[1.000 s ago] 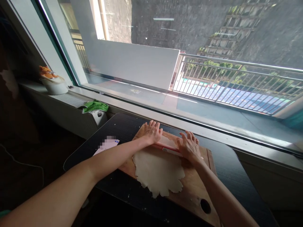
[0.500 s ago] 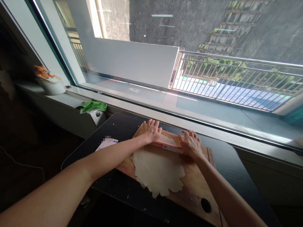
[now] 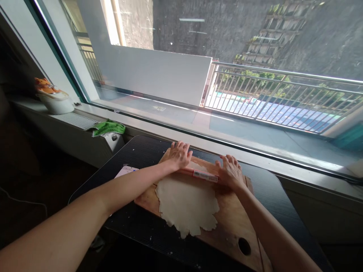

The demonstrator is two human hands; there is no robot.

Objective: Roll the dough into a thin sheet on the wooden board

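A sheet of rolled-out dough [image 3: 187,206] with a ragged near edge lies on a wooden cutting board [image 3: 227,234]. Across its far part runs a reddish rolling pin [image 3: 205,176] with a printed white label between my hands. My left hand [image 3: 180,155] rests on the pin's left end, palm down, fingers stretched forward and slightly apart. Over the right end lies my right hand [image 3: 230,172], its fingers likewise extended and spread. Both palms hide the pin's ends. A strip of dough shows beyond the pin.
The board lies on a black table [image 3: 272,206] against the window sill. A phone [image 3: 126,171] is partly behind my left forearm. A green cloth [image 3: 109,128] and a white bucket [image 3: 56,102] with an orange toy stand off to the left. The board has a round hole [image 3: 244,246].
The pin has turned a little, so its label now faces up more plainly. Both hands stay on it with fingers extended. The whole view has shifted slightly.
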